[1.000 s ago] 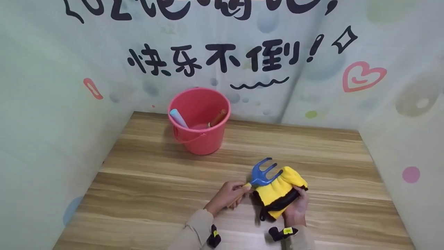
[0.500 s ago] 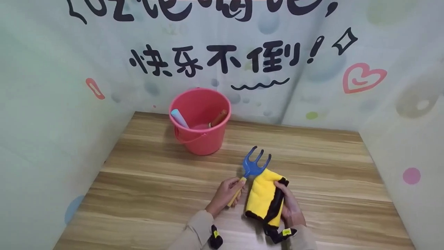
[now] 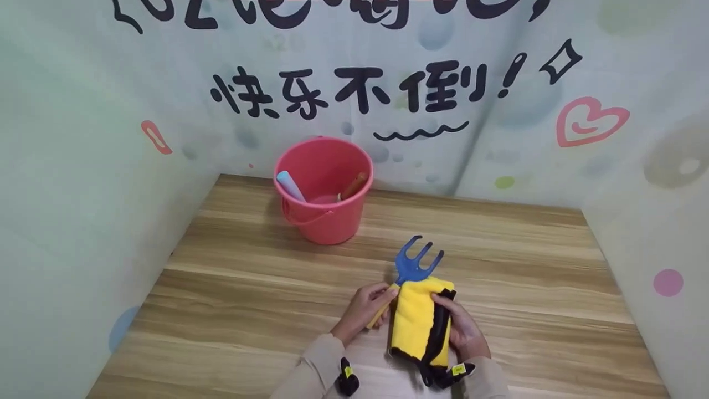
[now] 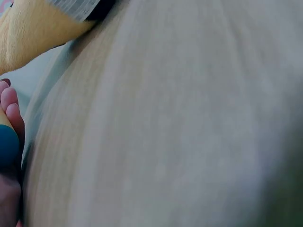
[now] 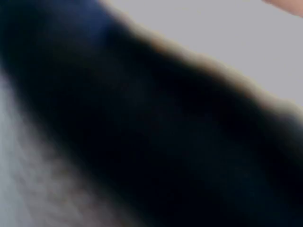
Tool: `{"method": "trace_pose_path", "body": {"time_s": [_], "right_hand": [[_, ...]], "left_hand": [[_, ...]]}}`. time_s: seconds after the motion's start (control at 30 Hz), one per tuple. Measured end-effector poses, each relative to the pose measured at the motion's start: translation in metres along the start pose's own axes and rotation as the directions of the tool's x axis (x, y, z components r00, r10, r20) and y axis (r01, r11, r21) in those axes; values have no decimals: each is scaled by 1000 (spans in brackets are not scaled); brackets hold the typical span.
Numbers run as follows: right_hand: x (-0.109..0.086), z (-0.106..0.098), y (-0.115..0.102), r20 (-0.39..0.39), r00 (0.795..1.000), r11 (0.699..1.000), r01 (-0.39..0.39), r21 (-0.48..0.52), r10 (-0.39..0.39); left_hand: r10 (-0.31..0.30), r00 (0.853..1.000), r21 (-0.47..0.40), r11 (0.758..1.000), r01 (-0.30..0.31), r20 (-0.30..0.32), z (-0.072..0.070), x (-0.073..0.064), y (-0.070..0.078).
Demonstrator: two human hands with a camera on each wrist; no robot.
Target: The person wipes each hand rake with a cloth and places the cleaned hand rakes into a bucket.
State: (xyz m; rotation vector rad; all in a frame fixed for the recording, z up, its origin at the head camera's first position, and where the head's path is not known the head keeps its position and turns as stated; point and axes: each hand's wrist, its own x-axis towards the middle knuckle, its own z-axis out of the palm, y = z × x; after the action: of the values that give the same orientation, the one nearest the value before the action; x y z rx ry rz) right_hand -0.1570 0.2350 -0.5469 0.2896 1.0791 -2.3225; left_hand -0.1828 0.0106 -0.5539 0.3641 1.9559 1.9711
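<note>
My left hand (image 3: 363, 311) grips the yellow handle of a small garden hand fork (image 3: 411, 270), whose three blue tines point up and away. Beside it, my right hand (image 3: 466, 331) holds a folded yellow cloth (image 3: 414, 318) with black trim, its thumb on the front along the dark band. The cloth's upper edge meets the base of the fork's head. In the left wrist view, fingertips (image 4: 9, 100) curl at the left edge, and yellow fabric (image 4: 38, 33) with a pale label hangs above. A blurred dark shape, too close to make out, fills most of the right wrist view.
A pink bucket (image 3: 335, 224) stands at the back of the wooden table (image 3: 249, 266), left of the hands. Inside lean a pale blue-lilac stick-like piece (image 3: 292, 187) and a brown one (image 3: 353, 186). Printed cloth walls (image 3: 498, 144) enclose the table at back and sides.
The fork has swung from lying across the cloth to pointing more upward. The cloth has turned more upright, and the right thumb has come onto its front. Lately both have drawn closer together.
</note>
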Motion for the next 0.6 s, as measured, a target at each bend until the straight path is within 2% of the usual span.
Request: {"method": "trace_pose_path", "body": {"time_s": [0.1, 0.2, 0.3, 0.47, 0.6], "right_hand": [[0, 0, 0, -7, 996, 992, 84, 91, -84], [-2, 1, 1, -35, 983, 961, 182, 209, -178], [-3, 1, 3, -43, 964, 912, 263, 315, -264], [-3, 0, 4, -21, 925, 842, 354, 407, -379], [-3, -4, 4, -43, 879, 749, 430, 504, -475]], "left_hand": [[4, 1000, -3, 1000, -4, 11, 1, 1, 1], [0, 1000, 6, 1000, 0, 20, 1, 2, 0], [-1, 999, 9, 1000, 1, 39, 0, 2, -1], [-10, 999, 28, 1000, 9, 46, -2, 0, 1], [-28, 997, 72, 997, 23, 72, -1, 1, 2]]}}
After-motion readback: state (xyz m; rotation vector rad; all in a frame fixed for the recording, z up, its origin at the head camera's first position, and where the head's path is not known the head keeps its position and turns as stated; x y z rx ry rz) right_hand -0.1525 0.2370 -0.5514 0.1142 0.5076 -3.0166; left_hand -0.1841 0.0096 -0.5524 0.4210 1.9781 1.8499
